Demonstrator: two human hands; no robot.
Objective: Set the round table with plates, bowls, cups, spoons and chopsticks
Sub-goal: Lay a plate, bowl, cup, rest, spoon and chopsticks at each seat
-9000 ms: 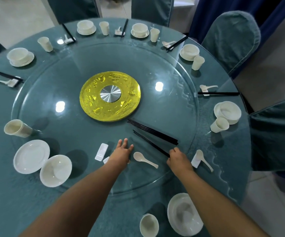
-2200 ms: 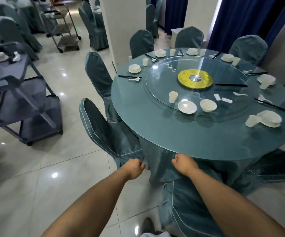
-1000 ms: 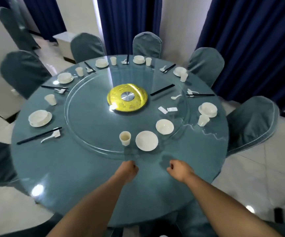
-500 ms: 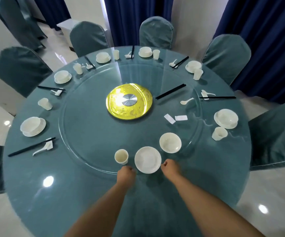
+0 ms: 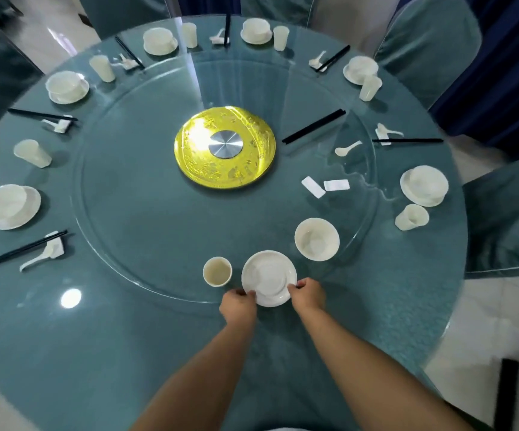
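At the near edge of the glass turntable (image 5: 146, 213), seen from the head camera, both hands pinch the white plate (image 5: 269, 277): the left hand (image 5: 238, 307) on its near-left rim, the right hand (image 5: 308, 295) on its near-right rim. A cup (image 5: 217, 271) stands just beside the plate, a bowl (image 5: 316, 239) near it. My judgement: lift the plate level, clear the turntable's lip, and set it on the bare surface (image 5: 96, 353) nearest the person, without knocking the cup.
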